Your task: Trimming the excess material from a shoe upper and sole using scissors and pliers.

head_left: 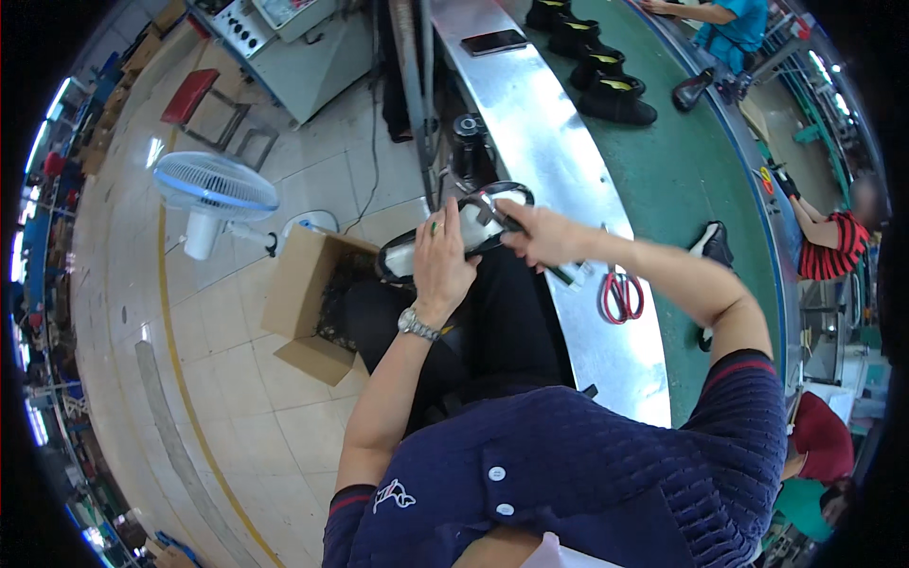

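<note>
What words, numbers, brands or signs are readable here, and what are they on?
None can be read.
Shoe: no readable marking on the part that shows.
Wristwatch: dial too small to read.
Navy shirt: a white emblem, no legible letters.
Control panel: any labels by its black knobs are too small.
Electric fan: no lettering legible.

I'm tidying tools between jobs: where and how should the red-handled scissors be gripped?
Probably by the red loops, right hand coming from the person's near side: these rounded finger holes face the person on the metal bench, while the other end points away, beside the right forearm.
</note>
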The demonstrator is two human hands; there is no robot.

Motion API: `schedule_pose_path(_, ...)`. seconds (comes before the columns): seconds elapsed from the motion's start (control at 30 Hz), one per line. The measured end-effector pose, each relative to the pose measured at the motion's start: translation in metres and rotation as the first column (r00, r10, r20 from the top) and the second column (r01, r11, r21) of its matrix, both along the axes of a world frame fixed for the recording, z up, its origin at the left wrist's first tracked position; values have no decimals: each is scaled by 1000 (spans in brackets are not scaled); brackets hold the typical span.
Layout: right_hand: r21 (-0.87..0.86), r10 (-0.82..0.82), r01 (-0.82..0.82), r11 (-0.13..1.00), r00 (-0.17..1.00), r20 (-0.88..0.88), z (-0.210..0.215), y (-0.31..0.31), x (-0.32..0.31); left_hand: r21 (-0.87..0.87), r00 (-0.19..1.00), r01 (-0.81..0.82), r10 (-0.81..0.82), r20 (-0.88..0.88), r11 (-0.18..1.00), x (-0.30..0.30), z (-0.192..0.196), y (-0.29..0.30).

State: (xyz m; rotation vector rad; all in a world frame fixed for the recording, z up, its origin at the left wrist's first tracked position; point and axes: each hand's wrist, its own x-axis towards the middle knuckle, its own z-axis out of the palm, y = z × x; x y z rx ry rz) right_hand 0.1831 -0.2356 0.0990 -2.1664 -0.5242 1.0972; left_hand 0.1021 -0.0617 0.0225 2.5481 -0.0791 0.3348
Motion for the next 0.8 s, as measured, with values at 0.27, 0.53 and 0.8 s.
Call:
schedule_pose_path(0.27,3,79,-90,996,885,458,-17,-16,-20,96,985,48,-63,161,994,-7,-9,0)
schedule_pose_path(0.53,51,-67,47,998,811,581,26,13,22,258,962,31,-100,256,966,4,-17,5)
schedule_pose_path(0.8,50,-74,56,997,857,511,-1,2,22,285,962,12,-89,258,958,2,-22,2)
